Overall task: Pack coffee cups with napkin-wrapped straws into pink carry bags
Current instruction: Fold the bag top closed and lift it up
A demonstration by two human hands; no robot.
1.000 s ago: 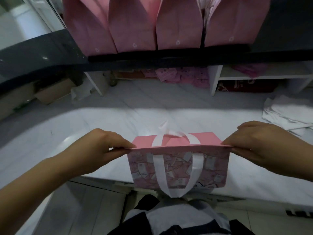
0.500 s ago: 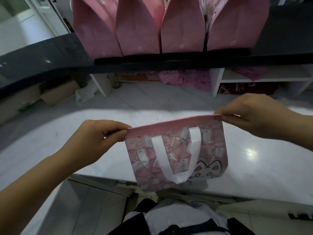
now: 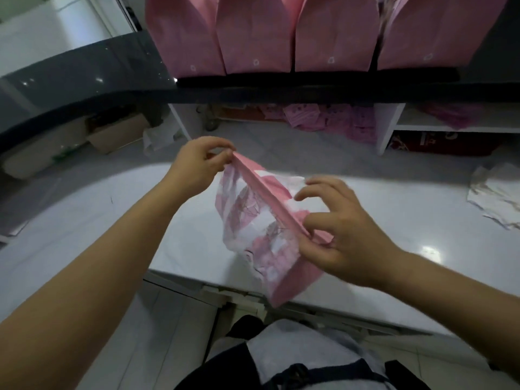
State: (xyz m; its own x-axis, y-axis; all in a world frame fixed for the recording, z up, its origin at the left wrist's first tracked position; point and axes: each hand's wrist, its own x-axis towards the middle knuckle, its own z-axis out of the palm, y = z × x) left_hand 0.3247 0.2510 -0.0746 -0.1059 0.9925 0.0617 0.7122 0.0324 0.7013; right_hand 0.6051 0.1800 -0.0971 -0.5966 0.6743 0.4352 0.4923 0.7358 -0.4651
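Right hand [image 3: 346, 237], nearest: fingers curled, pinching the near end of the pink carry bag's [image 3: 253, 220] top fold, forefinger lifted off. Bag is flat and hangs over the front edge of the white counter [image 3: 394, 220]. Its long axis runs diagonally, near-right to far-left, with the printed face turned left; the print is blurred. Left hand [image 3: 197, 164]: thumb and fingertips pinch the far end of the fold. White papers [image 3: 495, 195] lie far right on the counter. Beyond, a row of pink bags [image 3: 259, 35] stands upright on a dark ledge [image 3: 84, 80].

Carry bag [image 3: 261, 220]: pink, white-patterned print. Counter [image 3: 112, 220]: white. Shelf bags [image 3: 334, 32]: plain pink.
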